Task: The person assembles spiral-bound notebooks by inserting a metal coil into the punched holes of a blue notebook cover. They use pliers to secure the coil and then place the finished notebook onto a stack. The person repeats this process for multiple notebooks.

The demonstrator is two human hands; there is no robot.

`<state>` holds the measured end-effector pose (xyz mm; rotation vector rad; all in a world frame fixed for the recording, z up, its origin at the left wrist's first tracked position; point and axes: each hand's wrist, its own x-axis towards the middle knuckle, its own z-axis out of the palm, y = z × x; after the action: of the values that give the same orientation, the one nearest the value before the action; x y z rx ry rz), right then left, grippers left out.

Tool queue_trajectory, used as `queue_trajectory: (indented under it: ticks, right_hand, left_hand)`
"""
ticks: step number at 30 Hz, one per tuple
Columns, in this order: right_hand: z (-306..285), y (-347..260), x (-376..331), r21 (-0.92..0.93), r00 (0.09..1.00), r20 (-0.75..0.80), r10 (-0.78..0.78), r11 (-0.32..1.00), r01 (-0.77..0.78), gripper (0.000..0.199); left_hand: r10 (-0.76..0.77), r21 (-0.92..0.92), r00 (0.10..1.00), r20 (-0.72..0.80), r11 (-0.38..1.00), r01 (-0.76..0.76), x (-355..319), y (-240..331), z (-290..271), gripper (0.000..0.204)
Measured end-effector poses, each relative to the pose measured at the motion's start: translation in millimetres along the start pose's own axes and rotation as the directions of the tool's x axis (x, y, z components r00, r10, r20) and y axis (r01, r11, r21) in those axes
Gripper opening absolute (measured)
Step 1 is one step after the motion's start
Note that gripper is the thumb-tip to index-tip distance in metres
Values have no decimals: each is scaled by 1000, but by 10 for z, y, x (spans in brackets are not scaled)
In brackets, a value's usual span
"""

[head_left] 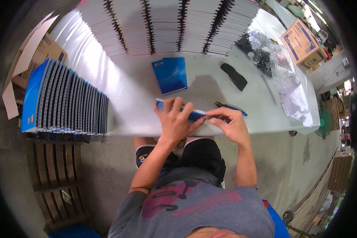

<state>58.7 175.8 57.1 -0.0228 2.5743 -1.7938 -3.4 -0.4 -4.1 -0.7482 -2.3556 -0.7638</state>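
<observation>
My left hand point(174, 121) grips a blue notebook point(196, 116) near the table's front edge, with its narrow spine side turned up. At the notebook's right end, my right hand point(233, 123) is closed in a pinch. A thin dark coil seems to run between its fingertips, partly hidden by them. Just beyond the right hand lie blue-handled pliers point(235, 108). Two blue notebooks point(170, 75) rest overlapping on the table past my left hand. A black curved piece point(234, 76) lies to their right.
Tall stacks of coil-bound books point(166, 27) fill the table's far side. A row of blue spiral notebooks point(67, 101) stands at the left edge. Clear plastic wrap point(283, 75) and a loose wire coil point(269, 89) lie at right. Cardboard boxes point(303, 44) and a wooden pallet point(59, 178) surround the table.
</observation>
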Motion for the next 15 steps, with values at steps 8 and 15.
queue_trajectory:
  ticks: [8,15]
  right_hand:
    - [-24,80,93,8,990,-89,-105,994,106,19]
    - [-5,-81,90,-125,992,90,90,989,-79,22]
  left_hand:
    - [-3,19,999,-48,1000,4,-40,8,-20,43]
    - [-27,24,999,47,999,25,-7,26,-75,48]
